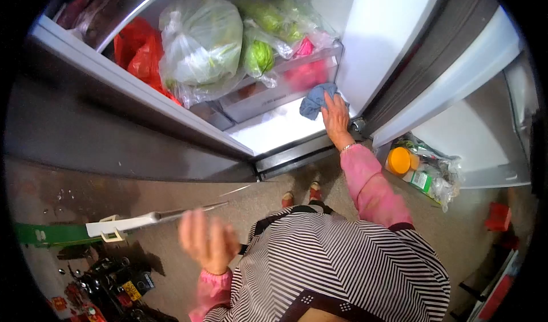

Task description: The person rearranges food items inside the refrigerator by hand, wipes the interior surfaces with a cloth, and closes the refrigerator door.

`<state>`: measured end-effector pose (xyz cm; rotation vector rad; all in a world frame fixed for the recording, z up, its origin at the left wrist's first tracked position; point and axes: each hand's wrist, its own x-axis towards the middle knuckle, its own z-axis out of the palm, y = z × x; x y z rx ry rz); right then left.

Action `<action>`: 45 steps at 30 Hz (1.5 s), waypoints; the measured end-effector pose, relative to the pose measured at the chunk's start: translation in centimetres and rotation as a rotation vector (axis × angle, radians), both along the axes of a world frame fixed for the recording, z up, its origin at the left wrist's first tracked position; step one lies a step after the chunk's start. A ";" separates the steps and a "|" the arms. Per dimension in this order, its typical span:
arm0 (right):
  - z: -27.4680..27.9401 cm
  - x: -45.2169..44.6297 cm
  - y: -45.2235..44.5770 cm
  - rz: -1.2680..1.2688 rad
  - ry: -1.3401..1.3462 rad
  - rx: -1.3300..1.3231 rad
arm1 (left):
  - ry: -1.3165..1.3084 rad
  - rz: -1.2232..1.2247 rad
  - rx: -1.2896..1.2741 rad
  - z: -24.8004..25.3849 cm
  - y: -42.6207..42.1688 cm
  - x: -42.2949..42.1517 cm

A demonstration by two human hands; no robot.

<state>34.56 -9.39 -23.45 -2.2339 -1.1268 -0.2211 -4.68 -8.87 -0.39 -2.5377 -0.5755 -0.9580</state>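
My right hand [335, 116] presses a crumpled blue-grey cloth [315, 100] onto the white floor of the fridge [265, 132], near its right front corner. My left hand [206, 239] is raised outside the fridge, beside my striped apron; it is blurred by motion, and its fingers look bent, with nothing visible in them. Just behind the cloth stands a clear drawer [268, 94] with something pink inside. Above it lie a big plastic bag of pale produce [202, 39], a bagged green vegetable [260, 58] and a red bag [138, 51].
The open right door [474, 116] holds an orange-lidded jar [398, 160], a green-and-white carton [421, 181] and plastic bags. At left, a dark door [114, 128] borders the compartment. A green-and-white strip [63, 233] and dark clutter are at lower left; a red object [498, 216] is at right.
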 end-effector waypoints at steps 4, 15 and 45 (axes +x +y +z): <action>-0.8 -3.2 1.3 0.050 -0.099 -0.038 | -0.240 0.236 0.436 2.6 2.7 -2.4; -0.3 -9.5 -3.6 0.252 -0.075 0.036 | -0.500 0.076 0.472 4.5 10.1 3.5; -2.2 -10.0 5.4 0.220 -0.284 0.030 | -0.485 0.069 0.523 3.7 11.4 3.3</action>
